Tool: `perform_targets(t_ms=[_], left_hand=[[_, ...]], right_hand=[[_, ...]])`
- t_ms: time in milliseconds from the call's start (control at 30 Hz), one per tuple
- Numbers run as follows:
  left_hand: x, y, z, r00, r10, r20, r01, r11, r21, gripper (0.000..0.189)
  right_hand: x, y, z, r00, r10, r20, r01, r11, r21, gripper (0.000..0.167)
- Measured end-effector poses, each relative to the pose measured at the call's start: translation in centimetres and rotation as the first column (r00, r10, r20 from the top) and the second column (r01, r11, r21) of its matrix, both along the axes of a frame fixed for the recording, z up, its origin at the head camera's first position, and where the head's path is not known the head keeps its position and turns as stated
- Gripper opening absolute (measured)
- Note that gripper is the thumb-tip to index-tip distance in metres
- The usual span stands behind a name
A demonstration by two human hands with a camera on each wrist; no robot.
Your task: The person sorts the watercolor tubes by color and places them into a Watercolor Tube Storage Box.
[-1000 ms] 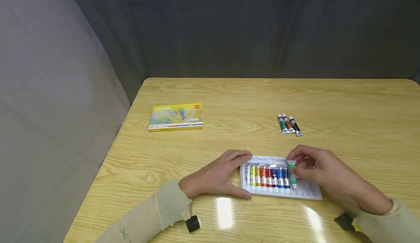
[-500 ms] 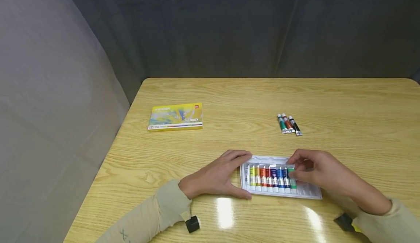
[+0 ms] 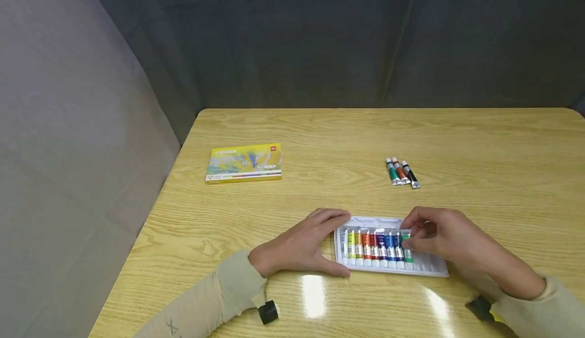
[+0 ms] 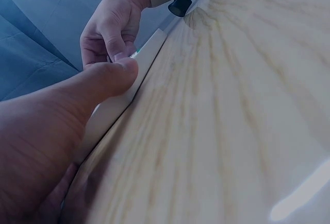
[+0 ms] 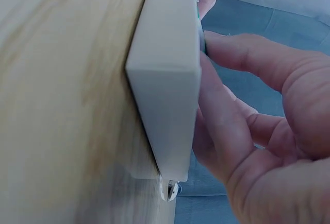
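In the head view a white plastic tray (image 3: pixel 431 266) lies on the table, holding a row of small paint tubes (image 3: pixel 376 246) that runs from white and yellow through red to blue. My left hand (image 3: pixel 299 246) grips the tray's left end, thumb along the front edge and fingertips at the back edge. With thumb and fingers, my right hand (image 3: pixel 450 236) pinches a light green paint tube (image 3: pixel 408 256), which lies in the row beside the dark blue one. The right wrist view shows the tray's side wall (image 5: pixel 165 95), with the thumb and finger just over its rim.
Three more paint tubes, green (image 3: pixel 393 172), reddish brown (image 3: pixel 401 171) and black (image 3: pixel 411 175), lie together behind the tray. A yellow paint box (image 3: pixel 244 163) lies at the back left of the wooden table (image 3: pixel 320 145). Dark cloth (image 3: pixel 297 38) hangs behind the table.
The light green tube, raised and tilted over the tray a second ago, has gone down into the row beside the dark blue tube. My left hand has stayed at the tray's left end.
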State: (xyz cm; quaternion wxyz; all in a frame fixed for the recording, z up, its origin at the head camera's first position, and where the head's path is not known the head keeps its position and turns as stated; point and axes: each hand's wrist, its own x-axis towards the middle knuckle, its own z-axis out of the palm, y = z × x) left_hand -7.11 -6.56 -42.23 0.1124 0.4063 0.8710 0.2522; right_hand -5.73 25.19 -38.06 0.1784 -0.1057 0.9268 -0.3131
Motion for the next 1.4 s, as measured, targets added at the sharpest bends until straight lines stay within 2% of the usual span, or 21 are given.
perform_targets(t_ms=[300, 767, 1033, 1400], left_hand=[[0.03, 0.01, 0.08, 1.000, 0.001, 0.000, -0.001, 1.000, -0.002, 0.109], [0.03, -0.03, -0.06, 1.000, -0.002, -0.001, 0.002, 1.000, 0.001, 0.110], [-0.05, 0.09, 0.07, 1.000, -0.003, 0.007, 0.003, 1.000, -0.009, 0.110], [-0.03, 0.10, 0.09, 1.000, 0.002, 0.010, -0.002, 1.000, -0.006, 0.110]], right_hand=[[0.02, 0.10, -0.03, 0.997, 0.012, -0.078, -0.014, 0.999, -0.029, 0.021], [0.04, 0.08, -0.15, 0.997, 0.032, -0.071, -0.035, 0.998, -0.043, 0.019], [0.13, 0.31, -0.01, 0.990, 0.024, -0.139, -0.027, 0.999, -0.021, 0.015], [0.04, 0.03, 0.05, 0.995, 0.016, -0.102, -0.015, 1.000, 0.008, 0.014]])
